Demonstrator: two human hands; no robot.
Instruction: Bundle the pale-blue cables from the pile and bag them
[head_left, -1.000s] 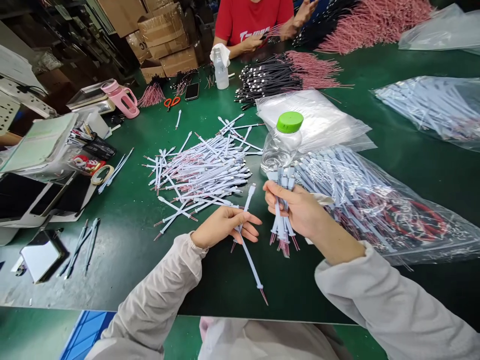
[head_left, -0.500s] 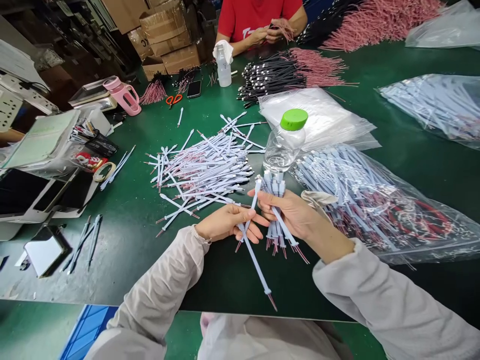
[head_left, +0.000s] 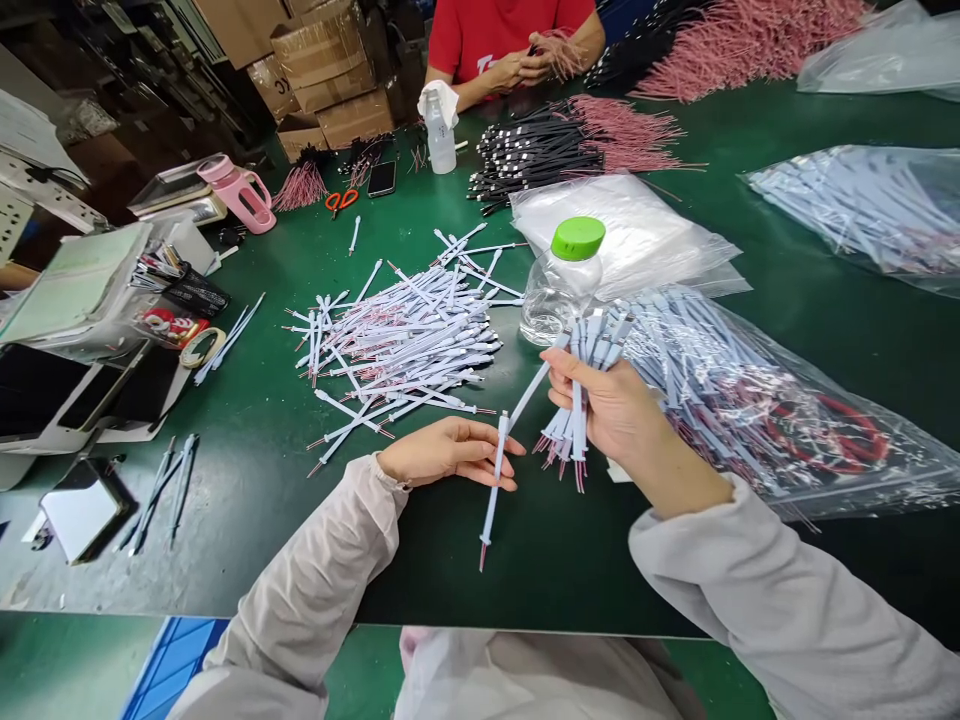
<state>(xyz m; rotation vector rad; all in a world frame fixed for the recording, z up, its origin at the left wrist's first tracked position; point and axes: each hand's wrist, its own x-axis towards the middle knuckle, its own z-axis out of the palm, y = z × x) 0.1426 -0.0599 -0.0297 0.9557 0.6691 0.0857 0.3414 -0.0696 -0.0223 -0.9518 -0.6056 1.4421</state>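
Note:
My right hand (head_left: 611,400) is closed around a bundle of pale sleeved cables (head_left: 577,415), with white connectors at the top and thin reddish wire ends below. One cable from that hand slants down to the left, towards my left hand (head_left: 442,452). A single pale cable (head_left: 490,505) hangs at my left fingertips, which are closed lightly on it; its connector end is up and its wire ends point down. The two cables meet or cross near that connector. Left of the bundle, a loose pile of such cables (head_left: 420,335) lies on the green table (head_left: 300,540).
A clear jar with a green lid (head_left: 577,238) stands behind the bundle. Plastic bags (head_left: 637,225) and a filled cable bag (head_left: 750,410) lie to the right. Across the table, a person in a red shirt (head_left: 510,35) handles wires. A pink bottle (head_left: 238,195) and scissors (head_left: 341,202) are left.
My right hand has lifted the bundle slightly and moved it right, away from my left hand. The cable at my left hand has swung to point down and slightly left.

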